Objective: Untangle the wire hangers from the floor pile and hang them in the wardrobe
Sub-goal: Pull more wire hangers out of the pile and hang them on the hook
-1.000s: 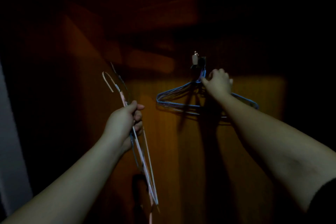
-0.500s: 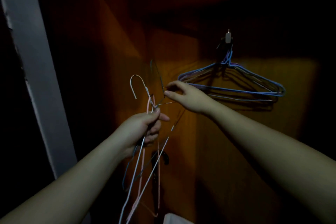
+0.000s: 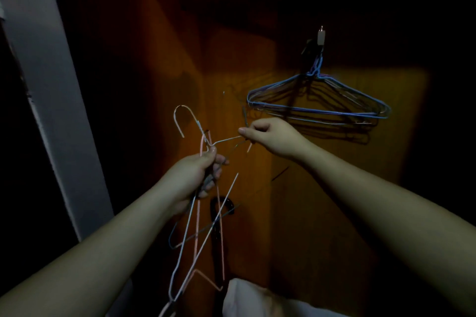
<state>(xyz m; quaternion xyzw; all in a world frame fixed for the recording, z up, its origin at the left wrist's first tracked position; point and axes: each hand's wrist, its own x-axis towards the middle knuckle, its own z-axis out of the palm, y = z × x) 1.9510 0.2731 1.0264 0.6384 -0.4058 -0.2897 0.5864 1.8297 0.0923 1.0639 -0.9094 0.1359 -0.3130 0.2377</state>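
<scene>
The left hand point(image 3: 192, 179) is clenched round the necks of a tangled bundle of wire hangers point(image 3: 198, 229), whose white, pink and dark frames hang below it, while the right hand point(image 3: 270, 136) pinches the neck of a dark hanger point(image 3: 244, 121) between thumb and fingers, just right of the bundle's white hook point(image 3: 183, 117). The step in hand looks to be freeing that one hanger. To do it well, I judge the left hand should hold the bundle still while the right draws its hanger up and to the right, turning it so its shoulders slide out between the others rather than dragging them along; forcing it would likely bend the wire. Far right, several blue hangers point(image 3: 316, 100) already hang from a wall hook point(image 3: 320, 33) on the wooden back panel point(image 3: 386, 188), well apart from both hands. There is open room between the right hand and that hook. On the left a pale door frame point(image 3: 46, 85) stands close beside the left forearm, and pale cloth point(image 3: 247, 298) lies near, under the bundle's lower ends, which could snag there.
</scene>
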